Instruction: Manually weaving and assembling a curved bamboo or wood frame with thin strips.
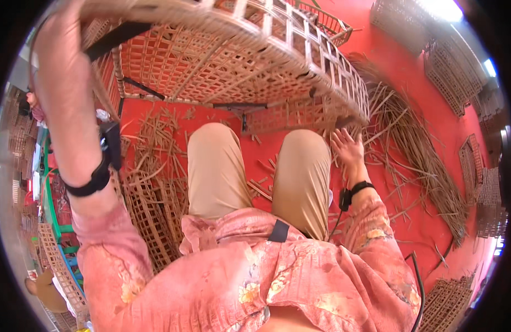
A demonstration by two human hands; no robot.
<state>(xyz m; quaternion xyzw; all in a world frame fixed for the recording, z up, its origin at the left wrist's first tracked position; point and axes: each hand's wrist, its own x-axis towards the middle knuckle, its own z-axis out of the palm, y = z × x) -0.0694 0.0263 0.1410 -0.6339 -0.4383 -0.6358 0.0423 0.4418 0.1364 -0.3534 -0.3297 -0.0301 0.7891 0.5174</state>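
A large brown woven basket [211, 61] of split strips stands tilted before my knees, its open side with dark bands turned toward me. My left hand [64, 25] is up at the basket's left end by the thick rim. It is smeared by motion, and its fingers are hidden at the picture's edge. Below the basket's right corner, my right hand [349, 148] has its fingers spread, with nothing held in them. Its fingertips come close to the corner; whether they touch it I cannot tell. Each wrist wears a black strap.
Loose strips [421, 155] lie in a long bundle on the red floor to the right. Cut scraps [161, 133] are strewn near my knees. A flat woven lattice [150, 210] lies at my left leg. More woven baskets [455, 66] stand far right. Another person [48, 290] is at the lower left.
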